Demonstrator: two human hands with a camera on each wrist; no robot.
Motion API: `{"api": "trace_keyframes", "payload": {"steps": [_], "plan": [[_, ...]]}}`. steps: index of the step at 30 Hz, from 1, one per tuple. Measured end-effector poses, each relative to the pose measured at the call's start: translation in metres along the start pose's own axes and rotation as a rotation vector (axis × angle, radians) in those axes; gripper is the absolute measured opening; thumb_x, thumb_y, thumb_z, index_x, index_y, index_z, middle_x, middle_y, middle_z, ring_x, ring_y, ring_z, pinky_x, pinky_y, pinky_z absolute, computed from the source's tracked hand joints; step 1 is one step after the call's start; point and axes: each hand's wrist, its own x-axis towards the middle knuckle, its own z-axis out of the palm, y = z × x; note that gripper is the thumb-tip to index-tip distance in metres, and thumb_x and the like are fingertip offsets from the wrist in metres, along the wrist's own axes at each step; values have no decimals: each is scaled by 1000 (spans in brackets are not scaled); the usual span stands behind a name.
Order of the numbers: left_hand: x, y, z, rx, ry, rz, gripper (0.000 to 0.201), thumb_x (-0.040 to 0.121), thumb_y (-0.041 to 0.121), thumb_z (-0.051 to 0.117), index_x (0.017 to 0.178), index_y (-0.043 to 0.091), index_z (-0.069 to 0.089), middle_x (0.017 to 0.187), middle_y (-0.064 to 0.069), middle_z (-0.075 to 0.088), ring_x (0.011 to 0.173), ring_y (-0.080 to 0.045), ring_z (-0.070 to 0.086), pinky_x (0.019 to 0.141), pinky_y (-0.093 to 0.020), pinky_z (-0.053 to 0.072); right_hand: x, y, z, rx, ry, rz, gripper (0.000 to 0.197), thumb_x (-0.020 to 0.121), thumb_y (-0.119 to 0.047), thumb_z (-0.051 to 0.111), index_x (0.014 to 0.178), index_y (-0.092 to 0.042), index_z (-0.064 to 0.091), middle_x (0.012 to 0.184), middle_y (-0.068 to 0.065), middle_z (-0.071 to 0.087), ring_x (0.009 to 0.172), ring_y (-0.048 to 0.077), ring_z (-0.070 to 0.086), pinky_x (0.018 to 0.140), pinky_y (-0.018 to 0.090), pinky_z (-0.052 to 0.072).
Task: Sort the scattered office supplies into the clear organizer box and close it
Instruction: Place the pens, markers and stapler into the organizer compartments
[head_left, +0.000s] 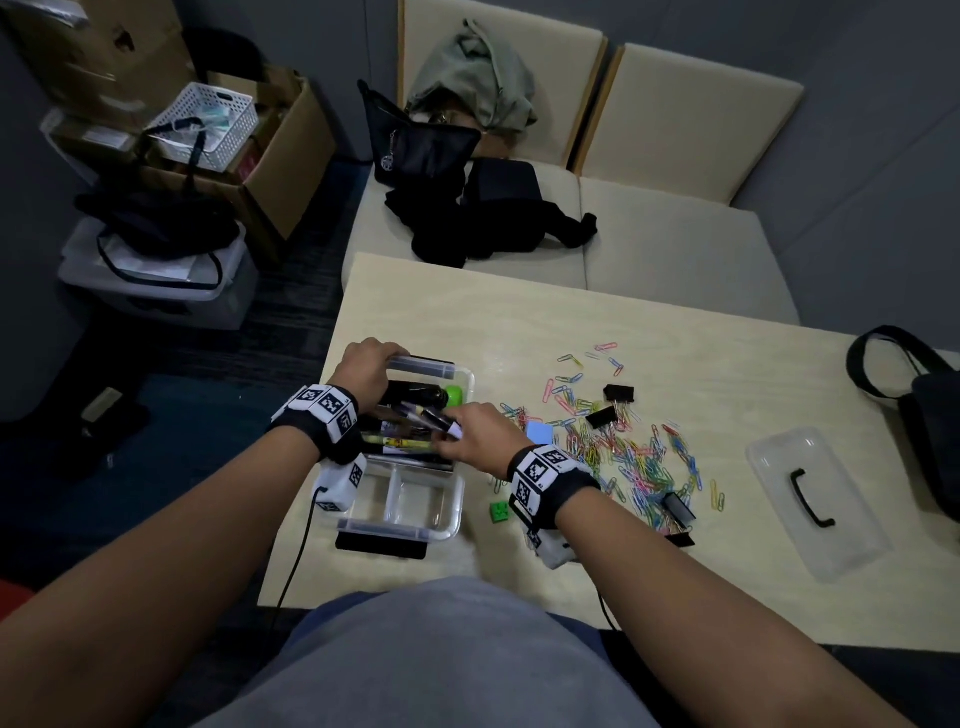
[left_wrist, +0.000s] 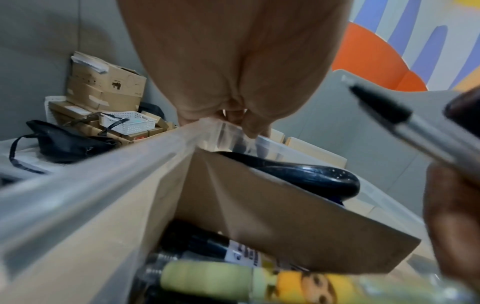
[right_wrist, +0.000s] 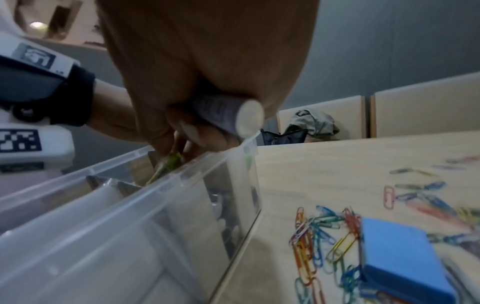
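Note:
The clear organizer box (head_left: 457, 501) sits open at the table's left edge, its far compartment packed with pens and markers. My left hand (head_left: 366, 364) grips the box's far left corner (left_wrist: 207, 131). My right hand (head_left: 475, 434) holds a bundle of pens (head_left: 434, 418) over that compartment; a white-ended marker (right_wrist: 233, 117) shows inside its curled fingers, and a clear pen with a black tip (left_wrist: 405, 123) pokes out. Coloured paper clips (head_left: 634, 457), black binder clips (head_left: 618, 393), a blue sticky-note pad (right_wrist: 400, 259) and a green cube (head_left: 500, 511) lie on the table to the right.
The box's clear lid (head_left: 815, 499) with a black handle lies at the table's right. A black bag (head_left: 930, 415) hangs over the right edge. Beyond the table are beige seats with bags and clothes (head_left: 467, 156); cardboard boxes (head_left: 249, 140) are stacked on the floor at left.

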Motion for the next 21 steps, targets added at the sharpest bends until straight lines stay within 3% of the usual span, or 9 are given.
{"api": "trace_keyframes", "payload": {"steps": [2,5,8,12,17,21], "plan": [[-1,0,2,-3,8,-5,55,89,-10,35,128,19,59,115,-17,55,113,-39,46,98,-46,42,3,1,-3,-95,-72,-25,13,88,-26,66,88,-14,62,69,1,56,65,22,54,51,29,35],[-3,0,3,-16,18,-5,56,89,-11,33,128,20,59,115,-16,54,113,-38,44,97,-48,42,10,-1,-6,-181,-171,-20,28,89,-34,66,101,-9,66,80,9,63,73,26,59,60,32,44],[-4,-1,3,-34,20,-9,57,88,-11,32,128,20,59,116,-15,53,114,-37,43,97,-49,41,14,-1,-10,-128,-228,20,32,94,-37,60,103,-6,63,79,10,64,63,26,64,61,32,49],[-6,0,4,-53,28,-10,55,90,-9,33,128,21,59,115,-13,53,114,-36,43,97,-48,41,12,-5,-16,-34,-254,40,41,99,-31,51,135,-13,43,94,3,73,53,16,60,62,29,51],[-6,-1,4,-64,36,-7,57,89,-10,34,129,22,59,116,-14,53,114,-37,42,96,-49,41,12,-27,-22,49,-355,-17,23,98,-21,53,119,-13,48,93,10,73,61,21,59,56,33,49],[-6,-2,5,-71,38,-5,57,89,-11,33,128,21,59,117,-14,53,114,-37,42,96,-50,41,21,-48,-6,-13,-334,0,26,97,-18,56,117,-2,54,89,14,65,73,26,62,66,37,52]]}}
